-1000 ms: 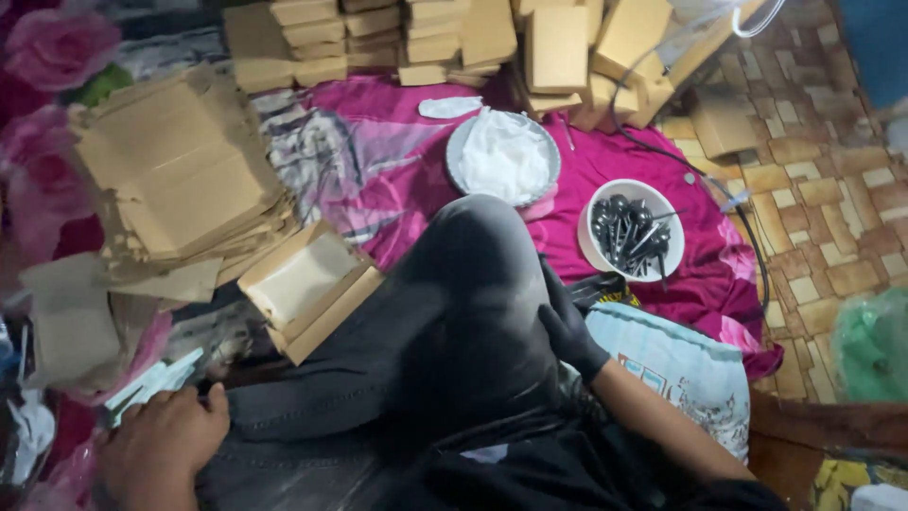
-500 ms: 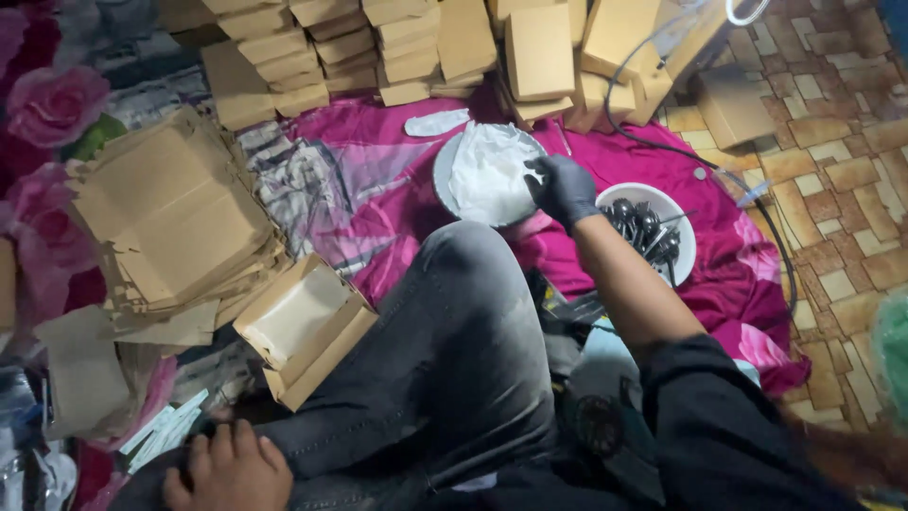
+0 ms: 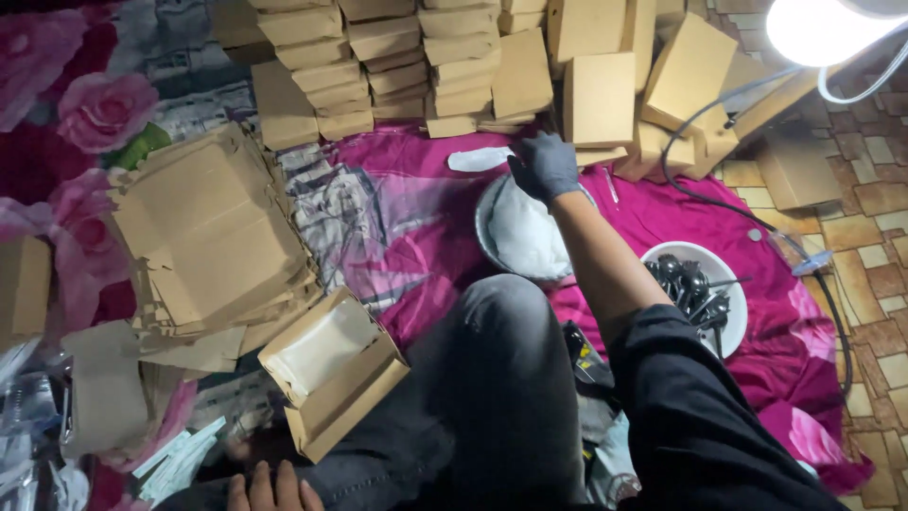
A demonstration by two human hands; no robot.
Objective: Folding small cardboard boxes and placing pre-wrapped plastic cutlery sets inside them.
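My right hand [image 3: 546, 165], in a black glove, reaches past the far rim of a grey plate [image 3: 483, 230] piled with thin white sheets [image 3: 526, 237]. Its bent fingertips touch the end of a small white oval piece [image 3: 476, 159] lying on the pink cloth [image 3: 416, 218]; whether they grip it is unclear. My bare left hand [image 3: 274, 487] rests at the bottom edge beside my dark trouser leg [image 3: 501, 397], fingers spread and holding nothing. An open brown cardboard box [image 3: 331, 374] with a pale liner leans against my knee.
A white bowl [image 3: 664, 254] of dark metal pieces sits right of my arm. Flattened cardboard blanks [image 3: 208, 227] are piled on the left, with stacks of folded boxes [image 3: 397, 57] along the back. A bright lamp [image 3: 818, 28] and its black cable [image 3: 719, 203] are at the right, by the tiled floor [image 3: 870, 237].
My right hand rose from beside my knee to the plate, then reached further to the white piece beyond it. My left hand slid right along the bottom edge.
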